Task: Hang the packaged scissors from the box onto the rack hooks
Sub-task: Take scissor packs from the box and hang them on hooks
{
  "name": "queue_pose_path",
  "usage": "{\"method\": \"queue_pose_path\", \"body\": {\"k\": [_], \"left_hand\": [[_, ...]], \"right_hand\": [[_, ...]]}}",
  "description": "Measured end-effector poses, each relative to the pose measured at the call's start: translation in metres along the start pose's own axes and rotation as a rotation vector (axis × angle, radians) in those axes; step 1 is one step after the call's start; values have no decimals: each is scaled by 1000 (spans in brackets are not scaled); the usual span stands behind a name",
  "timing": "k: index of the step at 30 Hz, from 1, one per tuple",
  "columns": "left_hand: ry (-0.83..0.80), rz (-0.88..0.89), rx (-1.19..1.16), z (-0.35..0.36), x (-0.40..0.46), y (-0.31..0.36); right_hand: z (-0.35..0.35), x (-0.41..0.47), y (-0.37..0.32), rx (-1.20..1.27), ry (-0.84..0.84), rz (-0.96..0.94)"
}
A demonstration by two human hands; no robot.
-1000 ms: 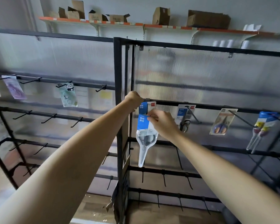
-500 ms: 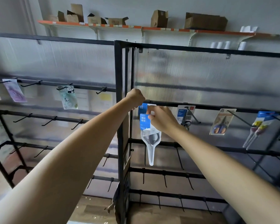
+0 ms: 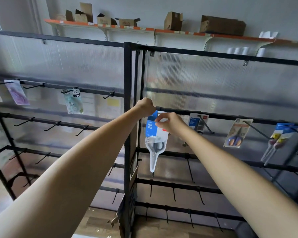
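A packaged pair of scissors (image 3: pixel 155 143), blue-and-white card on top and clear blister below, hangs point-down at the left end of the rack's top bar (image 3: pixel 230 116). My right hand (image 3: pixel 170 123) pinches the card's upper right edge. My left hand (image 3: pixel 144 106) is curled at the card's top left corner, by the bar's leftmost hook; what its fingers hold is hidden. Other packaged scissors hang to the right: one behind my right hand (image 3: pixel 198 121), an orange-handled pair (image 3: pixel 237 133), and a long pair (image 3: pixel 277 141).
A black upright post (image 3: pixel 128 117) stands just left of the packet. Bare hooks line the lower bars (image 3: pixel 187 186). A second rack on the left carries a panda packet (image 3: pixel 73 101) and a purple packet (image 3: pixel 17 94). Cardboard boxes (image 3: pixel 221 25) sit on the high wall shelf.
The packet has risen toward the top bar and swung from tilted to hanging straight. My right hand moved up with it to the card's top; my left stayed at the bar.
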State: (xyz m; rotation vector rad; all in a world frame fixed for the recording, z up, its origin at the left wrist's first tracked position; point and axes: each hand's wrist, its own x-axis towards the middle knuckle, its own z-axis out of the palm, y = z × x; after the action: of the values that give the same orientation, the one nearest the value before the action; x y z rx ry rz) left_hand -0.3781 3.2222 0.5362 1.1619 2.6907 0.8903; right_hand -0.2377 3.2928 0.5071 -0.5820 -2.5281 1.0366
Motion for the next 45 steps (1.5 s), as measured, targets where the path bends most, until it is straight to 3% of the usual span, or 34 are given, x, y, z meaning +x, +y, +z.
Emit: {"method": "queue_pose_path", "body": {"k": [8, 16, 21, 25, 33, 38, 40, 42, 45], "left_hand": [[-8, -41, -44, 6, 4, -4], [29, -2, 66, 12, 8, -10], [52, 5, 159, 14, 10, -11], [56, 9, 153, 11, 10, -11], [-118, -23, 214, 28, -12, -15], [-298, 19, 221, 69, -37, -33], [-351, -67, 109, 91, -50, -36], [-378, 26, 234, 115, -66, -34], [-406, 62, 237, 158, -92, -37]], "right_hand": [[-1, 8, 33, 238, -97, -101], [8, 33, 41, -162, 165, -259], [6, 60, 39, -303, 128, -170], [10, 82, 39, -225, 165, -66], [13, 64, 54, -488, 251, -56], [24, 14, 96, -442, 136, -6], [29, -11, 117, -404, 67, 59], [32, -41, 139, -377, -4, 159], [36, -90, 175, -344, -78, 271]]}}
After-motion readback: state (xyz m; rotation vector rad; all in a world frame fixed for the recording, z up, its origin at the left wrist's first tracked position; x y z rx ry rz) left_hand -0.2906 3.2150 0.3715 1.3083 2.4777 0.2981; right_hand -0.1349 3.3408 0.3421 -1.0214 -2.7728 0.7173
